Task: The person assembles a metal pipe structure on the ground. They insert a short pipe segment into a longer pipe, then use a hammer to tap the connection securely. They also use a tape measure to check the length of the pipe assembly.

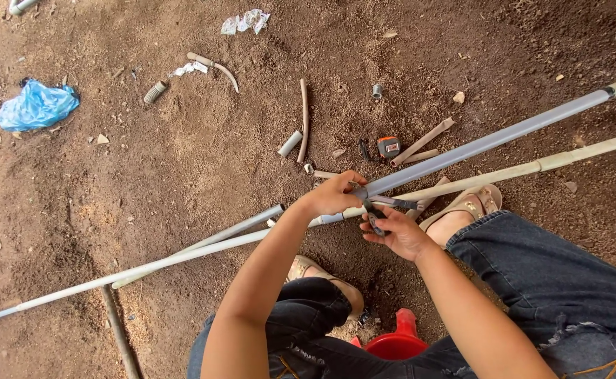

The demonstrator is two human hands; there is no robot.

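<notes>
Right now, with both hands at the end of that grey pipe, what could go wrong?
The left hand steadies the grey pipe right beside the cutting tool gripped by the right hand, so fingers could get nipped. The pipe's long far end looks unsupported and may swing or twist. Sandalled feet sit just under the work, exposed to a dropped tool or offcut.

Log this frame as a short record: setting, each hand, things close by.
setting: bare dirt ground, person crouched, seen from above
left hand: gripping the end of a grey pipe that runs up to the right
right hand: holding a dark plier-like tool at the pipe end
other pipes: long white pipe lying across the ground under the hands
nearby: tape measure, pipe offcuts, blue bag, red container between the knees
</notes>
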